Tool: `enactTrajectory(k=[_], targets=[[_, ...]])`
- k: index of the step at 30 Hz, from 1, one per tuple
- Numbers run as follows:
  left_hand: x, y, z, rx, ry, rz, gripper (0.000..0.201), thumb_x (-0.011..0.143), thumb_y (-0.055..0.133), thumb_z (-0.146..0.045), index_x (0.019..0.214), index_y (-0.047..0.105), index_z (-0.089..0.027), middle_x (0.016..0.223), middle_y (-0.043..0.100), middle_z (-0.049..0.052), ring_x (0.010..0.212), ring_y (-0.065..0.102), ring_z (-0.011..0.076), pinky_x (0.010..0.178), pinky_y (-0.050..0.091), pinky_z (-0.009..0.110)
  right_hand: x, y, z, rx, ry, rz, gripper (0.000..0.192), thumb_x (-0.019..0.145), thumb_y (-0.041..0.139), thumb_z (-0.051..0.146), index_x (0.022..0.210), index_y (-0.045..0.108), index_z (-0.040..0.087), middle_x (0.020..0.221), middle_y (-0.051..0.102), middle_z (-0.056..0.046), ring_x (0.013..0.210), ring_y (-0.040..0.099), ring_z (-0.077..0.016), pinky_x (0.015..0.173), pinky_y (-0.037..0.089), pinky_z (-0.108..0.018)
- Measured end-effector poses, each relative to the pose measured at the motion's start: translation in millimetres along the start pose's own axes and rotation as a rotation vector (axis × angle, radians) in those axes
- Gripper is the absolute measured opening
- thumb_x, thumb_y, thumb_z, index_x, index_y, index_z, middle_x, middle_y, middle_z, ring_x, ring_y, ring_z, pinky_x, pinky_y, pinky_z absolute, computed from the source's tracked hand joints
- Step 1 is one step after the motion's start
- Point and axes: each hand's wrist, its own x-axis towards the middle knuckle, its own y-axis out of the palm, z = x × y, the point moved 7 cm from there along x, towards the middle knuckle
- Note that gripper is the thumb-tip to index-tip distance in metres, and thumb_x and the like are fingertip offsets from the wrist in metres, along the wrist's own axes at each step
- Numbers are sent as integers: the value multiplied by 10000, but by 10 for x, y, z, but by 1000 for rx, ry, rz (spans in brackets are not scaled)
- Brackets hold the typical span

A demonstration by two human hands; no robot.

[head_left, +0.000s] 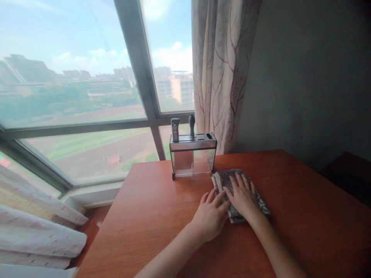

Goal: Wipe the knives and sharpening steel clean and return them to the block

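Observation:
A folded grey cloth [234,175] with a patterned edge lies on the wooden table, in front of the curtain. My right hand [242,195] rests flat on top of it, fingers spread. At the cloth's left side is my left hand [211,214], its fingers apart and the tips at the cloth's near-left edge. Just behind and to the left of the cloth stands a clear-sided knife block [193,145] with a metal top. Two handles stick up from it: a flat grey handle [175,130] and a rounded dark handle [191,126].
The reddish-brown table [145,200] reaches to the window [95,127] at the back left. A curtain [222,77] with a branch pattern hangs behind the knife block. Another pale curtain [43,227] hangs at the lower left, beside the table's left edge.

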Motion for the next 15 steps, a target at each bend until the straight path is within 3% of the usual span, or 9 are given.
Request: enactTrajectory(k=[3, 5, 7, 10, 12, 15], targets=[[-25, -11, 101, 56, 1, 0, 555, 786, 527, -174, 1320, 448, -303, 1471, 350, 51, 1363, 247, 324, 1069, 266, 539, 1, 5, 35, -3, -14, -18, 541, 879, 414, 444, 1304, 489, 116, 1418, 411, -199, 1324, 304, -381, 1048, 171, -620], [-64, -147, 274, 41, -37, -109, 578, 756, 535, -132, 1308, 451, -280, 1452, 366, 70, 1342, 293, 302, 1076, 283, 506, 77, -26, 30, 61, -38, -49, 525, 869, 437, 433, 1282, 506, 115, 1386, 448, -202, 1303, 345, -375, 1047, 206, -612], [-160, -408, 546, -2, -136, -329, 526, 774, 492, -105, 1283, 455, -234, 1398, 411, 106, 1281, 383, 268, 1056, 333, 456, 211, -71, 40, 202, -74, -77, 497, 864, 448, 399, 1263, 515, 111, 1341, 494, -202, 1267, 411, -344, 1042, 285, -560], [-457, -884, 1025, -49, -345, -755, 365, 820, 451, -132, 1178, 498, -192, 1205, 517, 121, 1157, 489, 248, 997, 394, 439, 477, -147, 98, 509, -104, -109, 462, 855, 451, 334, 1255, 510, 112, 1279, 549, -195, 1207, 495, -300, 1019, 380, -479], [-625, -1089, 1284, -45, -449, -909, 399, 814, 503, -190, 1211, 471, -173, 1188, 520, 131, 1153, 490, 270, 984, 399, 464, 650, -174, 157, 686, -79, -114, 457, 828, 484, 307, 1243, 515, 117, 1252, 572, -192, 1176, 527, -302, 1012, 394, -489], [-653, -1106, 1600, -189, -531, -842, 648, 794, 555, -247, 1383, 299, -163, 1361, 412, 172, 1238, 434, 302, 1008, 373, 493, 823, -191, 305, 779, -73, -111, 461, 805, 497, 266, 1250, 499, 149, 1230, 595, -159, 1140, 564, -274, 986, 434, -468]])
